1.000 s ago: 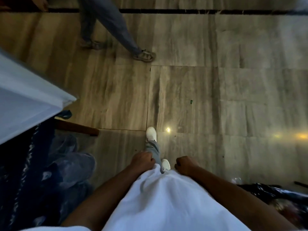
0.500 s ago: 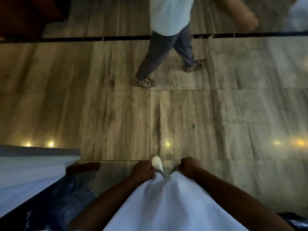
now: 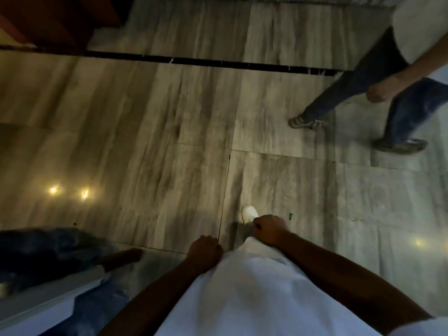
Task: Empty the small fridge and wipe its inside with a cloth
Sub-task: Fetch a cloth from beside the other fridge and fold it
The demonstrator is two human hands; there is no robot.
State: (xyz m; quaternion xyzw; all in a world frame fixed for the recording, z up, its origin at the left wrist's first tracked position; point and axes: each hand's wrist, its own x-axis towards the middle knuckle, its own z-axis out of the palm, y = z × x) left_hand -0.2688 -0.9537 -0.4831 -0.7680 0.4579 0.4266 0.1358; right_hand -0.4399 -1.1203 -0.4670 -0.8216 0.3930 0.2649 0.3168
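No fridge and no cloth show in this view. I look down at a marble floor [image 3: 169, 146] in dim light. My left hand [image 3: 204, 252] hangs as a closed fist by the hem of my white shirt [image 3: 254, 294]. My right hand [image 3: 270, 229] is also a closed fist, a little further forward, just above my white shoe [image 3: 249, 213]. Neither hand holds anything that I can see.
Another person [image 3: 378, 76] in dark trousers and sandals walks at the upper right. A white panel edge [image 3: 51, 299] and dark plastic bags [image 3: 46, 251] lie at the lower left, with a brown wooden leg [image 3: 123, 258]. Dark wooden furniture [image 3: 55, 18] stands at the top left.
The view has swung left and forward. The other person has moved from the top middle to the upper right. My right fist is now ahead of my left as I step.
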